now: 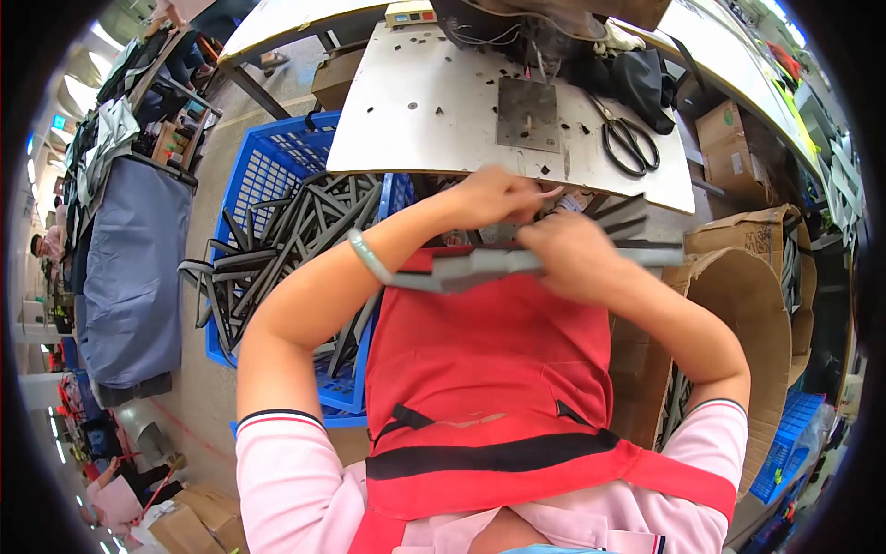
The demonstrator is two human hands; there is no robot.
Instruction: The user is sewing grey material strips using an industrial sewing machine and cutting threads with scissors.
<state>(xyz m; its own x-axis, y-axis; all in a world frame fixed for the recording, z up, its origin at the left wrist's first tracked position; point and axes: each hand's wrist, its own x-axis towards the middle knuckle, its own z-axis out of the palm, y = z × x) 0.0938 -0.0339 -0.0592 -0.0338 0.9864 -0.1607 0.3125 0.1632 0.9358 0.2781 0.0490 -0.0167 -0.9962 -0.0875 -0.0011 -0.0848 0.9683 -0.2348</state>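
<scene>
My left hand point(496, 196) is at the front edge of the white table, its fingers closed and pinched. What they hold, if anything, is hidden. Close beside it, my right hand point(574, 251) is closed on grey strips, smeared by motion. Those flat grey strips point(484, 268) with dark edges lie across my lap over the red apron point(489, 342), and some ends fan out to the right of that hand. Ahead on the table point(415, 129) is a sewing machine point(531, 28) with a metal plate point(528, 115) below it. Black-handled scissors point(629, 148) lie to its right.
At my left stands a blue plastic crate point(346, 392) heaped with grey strips point(295, 245). A cardboard box point(738, 295) is at my right. Small black scraps dot the table, and black cloth point(637, 83) lies by the machine. Grey-blue fabric point(134, 268) hangs farther left.
</scene>
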